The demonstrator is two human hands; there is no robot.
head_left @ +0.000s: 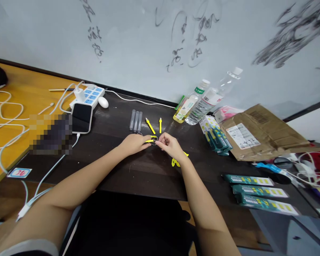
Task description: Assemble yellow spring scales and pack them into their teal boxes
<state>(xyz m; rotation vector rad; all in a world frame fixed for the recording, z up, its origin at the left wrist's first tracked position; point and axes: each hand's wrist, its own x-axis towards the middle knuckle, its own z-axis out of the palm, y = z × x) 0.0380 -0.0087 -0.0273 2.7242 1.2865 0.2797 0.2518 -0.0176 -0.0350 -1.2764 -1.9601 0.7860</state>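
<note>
My left hand (135,144) is closed on a small yellow piece (149,140) with a thin dark ring, at the middle of the dark table. My right hand (168,143) pinches the ring (155,139) from the other side. Beyond the hands lie two yellow rods with pale tips, one slanted (150,126) and one upright in view (160,125). Left of them are three clear tubes (136,121), side by side. More yellow pieces (175,162) lie beside my right wrist, which partly hides them.
At the left are a phone (81,118), a power strip (93,96) and cables. Bottles (190,105), upright green boxes (216,135) and a cardboard package (266,133) stand at the right. Three green packets (261,191) lie near the right front edge.
</note>
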